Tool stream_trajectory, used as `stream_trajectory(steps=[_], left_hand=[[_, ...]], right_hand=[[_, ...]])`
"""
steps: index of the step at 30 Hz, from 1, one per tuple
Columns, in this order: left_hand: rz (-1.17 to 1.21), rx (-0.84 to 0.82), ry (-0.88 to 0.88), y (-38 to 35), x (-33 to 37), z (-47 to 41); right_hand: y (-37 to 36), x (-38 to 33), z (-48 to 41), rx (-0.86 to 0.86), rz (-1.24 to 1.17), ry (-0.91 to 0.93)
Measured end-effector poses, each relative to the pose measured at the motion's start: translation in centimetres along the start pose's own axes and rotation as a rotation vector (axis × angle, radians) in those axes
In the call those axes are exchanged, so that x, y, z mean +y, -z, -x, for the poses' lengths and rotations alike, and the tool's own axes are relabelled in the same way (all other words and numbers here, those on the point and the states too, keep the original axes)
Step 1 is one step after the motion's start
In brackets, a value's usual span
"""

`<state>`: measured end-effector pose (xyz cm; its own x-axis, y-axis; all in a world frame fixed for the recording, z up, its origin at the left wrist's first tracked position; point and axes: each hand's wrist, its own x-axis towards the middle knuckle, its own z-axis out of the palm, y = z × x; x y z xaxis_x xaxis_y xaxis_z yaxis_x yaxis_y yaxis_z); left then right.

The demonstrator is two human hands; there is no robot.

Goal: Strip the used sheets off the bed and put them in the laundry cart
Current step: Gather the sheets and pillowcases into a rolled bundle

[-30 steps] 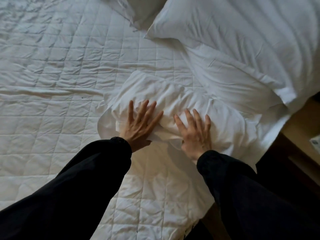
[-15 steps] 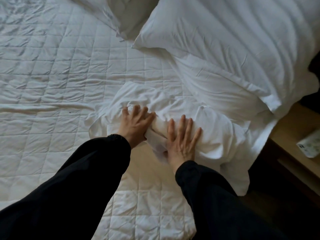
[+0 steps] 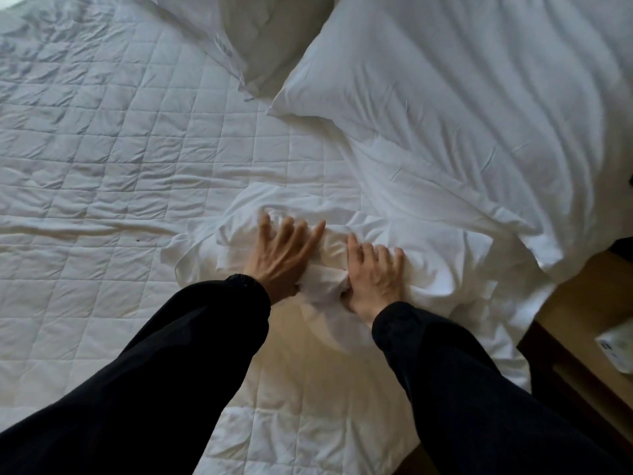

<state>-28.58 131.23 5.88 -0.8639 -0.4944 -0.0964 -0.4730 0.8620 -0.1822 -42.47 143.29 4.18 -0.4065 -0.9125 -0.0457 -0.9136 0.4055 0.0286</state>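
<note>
Nearest: two black sleeves come in from the bottom edge, left sleeve [image 3: 154, 371] and right sleeve [image 3: 462, 389], both reaching forward over the bed.

Between and under them: quilted mattress pad [image 3: 102, 173], bare, creased, with a warmer yellowish cast between the forearms.

Left hand [image 3: 284, 258]: palm down on the bunched sheet [image 3: 428, 241]. Grip spread, fingers straight and fanned, pressing on the cloth. Thumb hidden by fabric.

Right hand [image 3: 373, 275]: just beside the left, a fold of cloth bulging up between them. Grip pinching the bunched sheet, fingers bent, tips sunk into the fabric, knuckles up.

The bunched sheet itself: white, crumpled into a low ridge on the mattress pad near the bed's right edge, lying crosswise under both hands. Its right end spills over the side of the bed.

Right of the bed, lower: wooden nightstand [image 3: 575, 303], with a small white packet [image 3: 616, 347] on it, too blurred to read.

Beyond the bundle: smooth white fabric runs up toward the large pillow [image 3: 462, 90]; cannot tell whether it is the same sheet.

Farthest: large pillow lies at upper right, its corner pointing left. A second pillow [image 3: 263, 39] sits behind it at top centre, touching it, greyer in shade.
</note>
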Motion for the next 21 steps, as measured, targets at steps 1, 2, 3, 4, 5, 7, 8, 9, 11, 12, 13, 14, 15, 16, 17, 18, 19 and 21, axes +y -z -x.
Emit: stream_trajectory(steps=[1,2,3,4,5,7,8,9,11,12,13,14,15,16,17,18,19,21], left_hand=[[0.004,-0.004,0.011,-0.2,0.0,-0.4],[0.011,-0.004,0.021,-0.3,0.0,-0.7],[0.019,-0.001,0.029,-0.5,0.0,-0.9],[0.026,0.004,0.036,-0.6,-0.1,-1.1],[0.034,0.010,0.045,-0.7,-0.2,-1.1],[0.046,0.009,0.066,-0.6,-0.3,-1.0],[0.053,0.006,0.077,-0.5,-0.2,-0.9],[0.060,0.003,0.091,-0.4,-0.2,-0.7],[0.077,0.005,0.122,0.2,-0.1,-0.1],[0.085,0.015,0.137,0.5,-0.1,0.4],[0.093,0.028,0.149,0.8,0.0,0.9],[0.100,0.039,0.160,1.2,0.1,1.5],[0.107,0.048,0.172,1.6,0.2,2.1],[0.112,0.056,0.188,2.0,0.3,2.8],[0.119,0.059,0.207,2.5,0.5,3.4],[0.124,0.057,0.228,3.1,0.6,4.1],[0.126,0.054,0.249,3.6,0.8,4.8],[0.129,0.053,0.292,4.7,0.9,6.5]], right_hand=[[-0.2,0.3,-0.3,0.011,-0.017,0.015],[-0.2,0.4,-0.6,0.014,-0.035,0.034],[-0.1,0.5,-0.8,0.016,-0.045,0.052],[-0.2,0.6,-1.0,0.015,-0.045,0.072],[0.0,0.6,-1.1,0.003,-0.044,0.087],[0.8,0.4,-1.4,-0.051,-0.053,0.115],[1.3,0.4,-1.5,-0.092,-0.052,0.132],[1.7,0.3,-1.5,-0.130,-0.055,0.151],[2.3,0.1,-1.4,-0.167,-0.076,0.166],[2.6,0.0,-1.1,-0.166,-0.074,0.169],[2.9,-0.1,-0.8,-0.152,-0.071,0.168],[3.0,-0.2,-0.5,-0.128,-0.077,0.166],[3.0,-0.3,-0.2,-0.094,-0.083,0.171],[3.0,-0.4,0.0,-0.060,-0.079,0.183],[3.1,-0.5,0.3,-0.030,-0.070,0.198],[3.4,-0.6,0.6,-0.006,-0.063,0.212],[3.9,-0.7,0.9,0.007,-0.065,0.232],[5.1,-1.2,1.4,-0.031,-0.067,0.292]])
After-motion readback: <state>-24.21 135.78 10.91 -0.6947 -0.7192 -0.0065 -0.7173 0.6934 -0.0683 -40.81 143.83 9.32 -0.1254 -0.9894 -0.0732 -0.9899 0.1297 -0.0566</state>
